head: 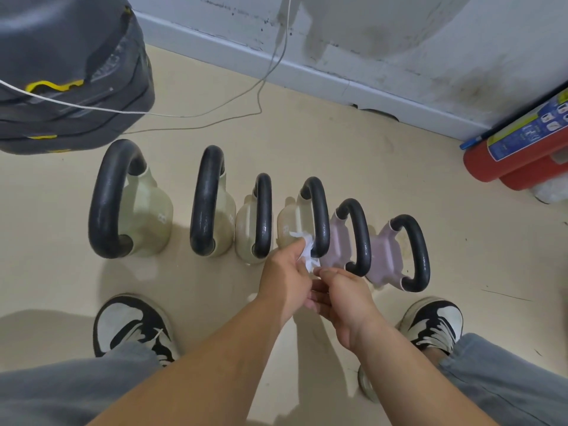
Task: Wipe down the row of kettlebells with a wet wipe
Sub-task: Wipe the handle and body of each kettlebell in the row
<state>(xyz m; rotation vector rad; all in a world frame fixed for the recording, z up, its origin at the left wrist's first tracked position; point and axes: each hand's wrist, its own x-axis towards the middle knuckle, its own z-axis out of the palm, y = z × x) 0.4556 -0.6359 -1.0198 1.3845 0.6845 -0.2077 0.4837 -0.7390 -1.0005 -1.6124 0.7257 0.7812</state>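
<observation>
Several kettlebells with black handles stand in a row on the beige floor: cream ones from the large left one [144, 216] to a smaller one [289, 222], then two pale pink ones [339, 241] [382, 256] at the right. A crumpled white wet wipe [307, 250] is in front of the small cream kettlebell's handle [319, 216]. My left hand [285, 281] pinches the wipe's upper part. My right hand [341, 295] is just below it, fingers curled at the wipe's lower end; the contact is partly hidden.
A stack of dark weight plates [70, 72] sits at the upper left, with a thin cord [215, 109] trailing over the floor. Red fire extinguishers [519, 152] lie at the right by the wall. My two shoes [135, 327] [433, 324] stand just behind the row.
</observation>
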